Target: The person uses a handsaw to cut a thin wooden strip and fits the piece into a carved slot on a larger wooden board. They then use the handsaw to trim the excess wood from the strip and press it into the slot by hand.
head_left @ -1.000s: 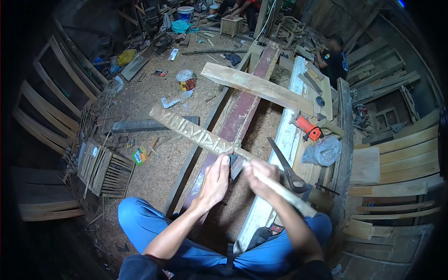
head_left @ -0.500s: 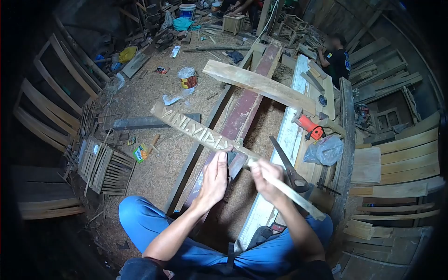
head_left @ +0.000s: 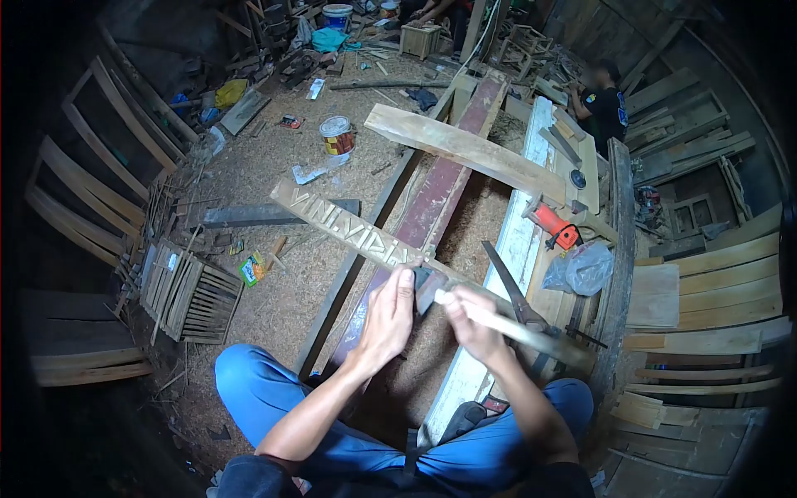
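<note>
A brown, shavings-strewn floor (head_left: 290, 309) is spread all around; at eleven o'clock a round red-and-yellow bucket (head_left: 339, 141) is seen, at three a red-and-black power tool (head_left: 553, 224). Across a long maroon-painted beam (head_left: 432, 197), a pale flat plank with raised letters (head_left: 339, 228) is laid, aimed towards ten o'clock from the hands. The right hand (head_left: 473, 326) is clamped round a pale wooden stick (head_left: 516, 329). The left hand (head_left: 385, 315) is curled at the plank's near edge; whether anything is gripped cannot be told. Since half a second ago, the stick's far end has been swung upward, blurred.
</note>
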Available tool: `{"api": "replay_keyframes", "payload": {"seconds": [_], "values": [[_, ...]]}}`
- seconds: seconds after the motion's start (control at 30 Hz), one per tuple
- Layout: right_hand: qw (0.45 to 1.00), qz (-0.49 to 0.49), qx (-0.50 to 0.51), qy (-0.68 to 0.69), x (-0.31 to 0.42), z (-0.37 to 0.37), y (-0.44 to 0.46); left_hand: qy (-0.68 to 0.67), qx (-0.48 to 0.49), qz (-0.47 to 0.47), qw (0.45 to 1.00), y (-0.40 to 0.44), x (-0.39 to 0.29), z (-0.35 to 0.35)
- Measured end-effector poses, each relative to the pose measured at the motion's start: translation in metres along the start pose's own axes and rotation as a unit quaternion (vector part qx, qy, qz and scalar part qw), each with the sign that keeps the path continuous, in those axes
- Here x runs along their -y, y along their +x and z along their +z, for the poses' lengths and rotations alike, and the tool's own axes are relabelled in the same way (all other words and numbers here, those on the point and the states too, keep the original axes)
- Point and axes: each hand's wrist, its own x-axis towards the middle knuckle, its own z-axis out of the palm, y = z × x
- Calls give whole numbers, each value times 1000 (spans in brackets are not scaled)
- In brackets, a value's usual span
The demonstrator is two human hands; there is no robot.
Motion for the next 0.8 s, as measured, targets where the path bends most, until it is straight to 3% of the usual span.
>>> {"api": "replay_keyframes", "payload": {"seconds": [0.03,0.07,0.17,0.3,0.57,0.67,0.8], "values": [[990,88,5,107,2,-5,0,-2,-1,-1,1000,1,4,-1],[976,100,21,191,7,-7,0,-22,-17,36,999,3,9,-1],[949,136,31,283,12,-6,-2,-68,-3,73,995,3,6,-4],[932,138,26,334,9,-11,-2,-19,-8,115,993,-5,1,-4],[960,135,8,244,11,1,4,-27,-28,177,983,-10,-3,8],[995,74,-31,50,7,4,4,-14,-43,138,989,-10,1,15],[999,9,-47,10,0,20,3,0,-68,130,989,-11,5,17]]}}
